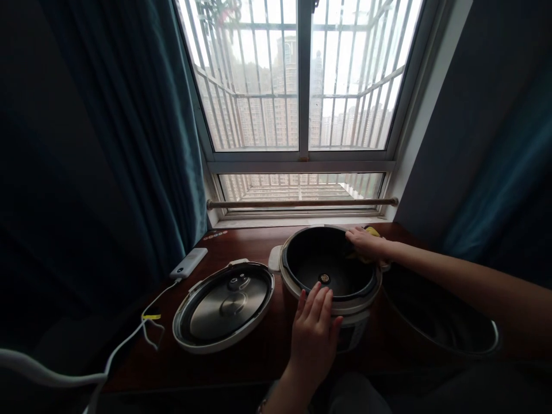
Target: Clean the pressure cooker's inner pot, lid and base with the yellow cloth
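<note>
An electric pressure cooker (351, 310) stands on the wooden surface with its top uncovered. Its dark inside shows a small round sensor (324, 279) at the bottom. My left hand (317, 322) rests on the near rim, fingers stretched out and nothing held. At the far right of the rim, my right hand (366, 242) is closed on a cloth, whose yellow part (371, 231) shows behind the fingers; the rest is mostly hidden. The cooker's round lid (224, 305) lies to the left, metal underside up.
To the right, under my right forearm, sits a dark inner pot (448, 316). A white power bank (188, 263) with a white cable (125, 339) lies at the left. A rod (302, 203) crosses the window behind; a blue curtain (172, 172) hangs at the left.
</note>
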{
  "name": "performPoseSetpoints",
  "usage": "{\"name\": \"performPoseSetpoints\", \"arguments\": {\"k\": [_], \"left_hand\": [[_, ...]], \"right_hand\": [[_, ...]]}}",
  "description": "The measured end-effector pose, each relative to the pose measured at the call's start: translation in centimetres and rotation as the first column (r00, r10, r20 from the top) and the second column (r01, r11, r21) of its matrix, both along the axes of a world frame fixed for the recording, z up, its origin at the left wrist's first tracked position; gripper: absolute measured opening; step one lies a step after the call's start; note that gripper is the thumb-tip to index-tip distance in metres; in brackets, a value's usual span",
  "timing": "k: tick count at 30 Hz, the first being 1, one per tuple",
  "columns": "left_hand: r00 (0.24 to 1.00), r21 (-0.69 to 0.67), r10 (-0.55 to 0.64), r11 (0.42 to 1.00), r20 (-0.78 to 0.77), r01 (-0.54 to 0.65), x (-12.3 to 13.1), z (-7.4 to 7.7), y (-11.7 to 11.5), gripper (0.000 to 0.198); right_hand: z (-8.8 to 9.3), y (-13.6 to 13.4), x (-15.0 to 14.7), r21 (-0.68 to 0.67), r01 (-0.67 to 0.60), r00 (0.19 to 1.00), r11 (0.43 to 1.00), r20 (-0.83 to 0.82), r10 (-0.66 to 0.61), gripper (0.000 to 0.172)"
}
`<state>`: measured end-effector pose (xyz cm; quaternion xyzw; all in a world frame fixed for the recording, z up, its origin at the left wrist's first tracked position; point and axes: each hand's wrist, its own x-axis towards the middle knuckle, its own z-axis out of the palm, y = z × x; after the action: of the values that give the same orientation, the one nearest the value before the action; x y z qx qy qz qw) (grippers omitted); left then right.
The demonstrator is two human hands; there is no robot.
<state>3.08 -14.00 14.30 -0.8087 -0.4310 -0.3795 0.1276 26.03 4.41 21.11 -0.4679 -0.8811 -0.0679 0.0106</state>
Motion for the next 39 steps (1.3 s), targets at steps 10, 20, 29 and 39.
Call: {"name": "performPoseSetpoints", "arguments": {"k": [10,20,29,39], "left_hand": [[0.992,-0.193,-0.055,0.978,0.114,0.077,-0.9,0.7,-1.1,0.059],[0.802,-0.257,0.192,0.965,0.566,-0.05,-6.2,2.5,-1.8,0.044],[0.725,-0.26,0.232,0.963,0.648,-0.075,-8.2,2.5,-1.7,0.033],[0.689,-0.174,0.205,0.978,0.695,-0.116,-8.0,4.8,-2.6,0.035]], "right_hand": [[2.7,-7.2,-4.3,-0.259,-0.108,0.733,0.96,-0.673,-0.099,0.019],[6.4,-5.9,-10.4,-0.076,-0.404,-0.19,0.911,-0.968,-0.165,0.038],[2.0,-7.7,-11.4,-0.259,-0.692,-0.075,0.674,-0.903,-0.424,0.034],[1.6,-8.8,-7.3,-0.453,-0.589,0.482,0.67,-0.862,-0.158,0.026]]}}
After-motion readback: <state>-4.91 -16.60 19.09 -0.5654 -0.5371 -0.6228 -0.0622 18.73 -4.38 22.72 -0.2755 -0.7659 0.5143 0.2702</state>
